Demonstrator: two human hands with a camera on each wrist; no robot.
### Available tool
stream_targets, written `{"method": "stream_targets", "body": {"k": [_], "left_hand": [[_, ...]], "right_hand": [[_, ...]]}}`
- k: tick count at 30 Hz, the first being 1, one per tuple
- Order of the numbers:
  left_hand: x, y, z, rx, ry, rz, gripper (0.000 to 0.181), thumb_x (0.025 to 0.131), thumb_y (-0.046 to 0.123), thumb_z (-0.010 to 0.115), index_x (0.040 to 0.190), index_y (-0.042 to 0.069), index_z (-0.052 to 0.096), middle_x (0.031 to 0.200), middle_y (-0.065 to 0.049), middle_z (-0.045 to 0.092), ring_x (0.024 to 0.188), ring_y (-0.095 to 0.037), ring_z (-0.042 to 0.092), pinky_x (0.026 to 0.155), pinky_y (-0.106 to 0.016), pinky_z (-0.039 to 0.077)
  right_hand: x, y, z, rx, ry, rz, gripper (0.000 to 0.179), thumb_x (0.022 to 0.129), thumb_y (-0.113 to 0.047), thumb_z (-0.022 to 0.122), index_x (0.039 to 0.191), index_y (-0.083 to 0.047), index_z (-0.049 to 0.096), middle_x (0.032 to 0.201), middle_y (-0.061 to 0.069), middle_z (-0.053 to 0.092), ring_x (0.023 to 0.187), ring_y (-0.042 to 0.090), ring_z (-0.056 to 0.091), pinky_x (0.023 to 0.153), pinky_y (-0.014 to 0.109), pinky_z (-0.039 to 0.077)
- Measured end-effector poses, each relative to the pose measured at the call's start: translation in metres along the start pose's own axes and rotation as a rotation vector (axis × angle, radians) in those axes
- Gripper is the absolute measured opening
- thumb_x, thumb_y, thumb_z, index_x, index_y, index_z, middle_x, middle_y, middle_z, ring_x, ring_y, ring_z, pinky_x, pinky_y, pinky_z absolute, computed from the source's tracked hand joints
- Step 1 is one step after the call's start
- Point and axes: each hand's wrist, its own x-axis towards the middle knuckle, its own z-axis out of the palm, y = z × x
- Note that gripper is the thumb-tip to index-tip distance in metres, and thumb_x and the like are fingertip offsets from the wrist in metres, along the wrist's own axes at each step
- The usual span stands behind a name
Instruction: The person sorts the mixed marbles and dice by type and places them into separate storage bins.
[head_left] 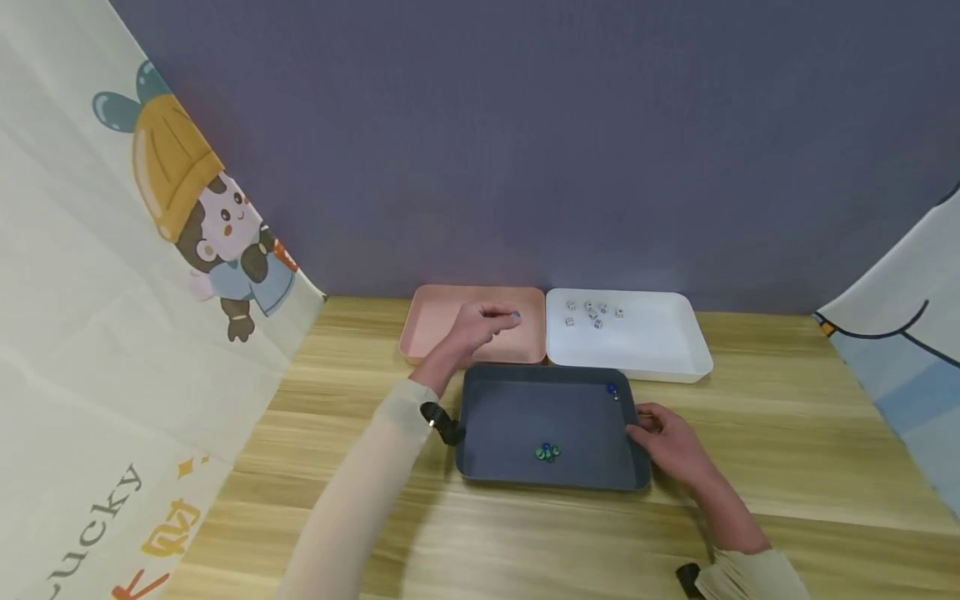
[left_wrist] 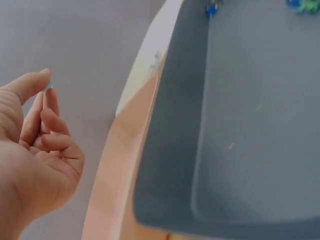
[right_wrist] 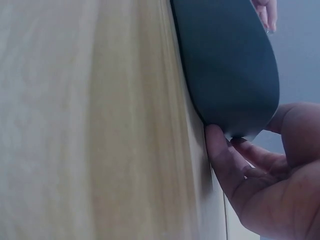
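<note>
Above the pink tray [head_left: 427, 325], my left hand [head_left: 474, 327] pinches a small blue marble [head_left: 516, 315] between thumb and fingertips. In the left wrist view the marble [left_wrist: 49, 86] looks pale and glassy, mostly hidden by the fingers. My right hand [head_left: 670, 437] grips the right side of the dark grey tray [head_left: 525, 417], thumb over its rim; the right wrist view shows fingers [right_wrist: 220, 150] at the tray's outer wall. Inside the grey tray lie a cluster of green and blue marbles [head_left: 547, 452] near the front and a blue marble [head_left: 612, 389] at the back right corner.
Behind the grey tray, a white tray [head_left: 660, 333] stands to the right of the pink one and holds several white dice [head_left: 592, 314]. All the trays sit on a wood-grain table [head_left: 780, 433]. A dark wall [head_left: 525, 150] rises behind, with a printed cloth [head_left: 75, 292] at left.
</note>
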Motion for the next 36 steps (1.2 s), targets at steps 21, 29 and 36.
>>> {"method": "stream_targets", "body": {"k": [21, 29, 36], "left_hand": [[0.072, 0.002, -0.035, 0.252, -0.227, -0.197, 0.041, 0.097, 0.024, 0.061, 0.136, 0.01, 0.057, 0.138, 0.0, 0.05, 0.111, -0.018, 0.052, 0.099, -0.045, 0.039], [0.091, -0.013, -0.034, 0.268, -0.246, -0.206, 0.037, 0.094, 0.023, 0.065, 0.131, 0.015, 0.062, 0.13, 0.002, 0.057, 0.078, -0.01, 0.049, 0.08, -0.036, 0.043], [0.089, -0.023, -0.032, 0.123, -0.22, -0.203, 0.039, 0.096, 0.015, 0.063, 0.134, 0.007, 0.058, 0.136, -0.005, 0.052, 0.125, -0.024, 0.046, 0.101, -0.041, 0.04]], "right_hand": [[0.005, 0.005, 0.0, -0.003, -0.024, 0.011, 0.048, 0.096, -0.019, 0.061, 0.131, 0.012, 0.048, 0.11, 0.024, 0.062, 0.099, 0.034, 0.058, 0.074, 0.036, 0.047], [0.005, 0.007, 0.001, -0.006, -0.039, 0.035, 0.051, 0.098, -0.023, 0.06, 0.132, 0.012, 0.046, 0.113, 0.024, 0.061, 0.1, 0.035, 0.058, 0.078, 0.041, 0.047], [0.006, 0.009, 0.002, 0.031, -0.04, 0.025, 0.05, 0.098, -0.023, 0.059, 0.132, 0.012, 0.046, 0.112, 0.022, 0.061, 0.099, 0.033, 0.059, 0.077, 0.038, 0.048]]}}
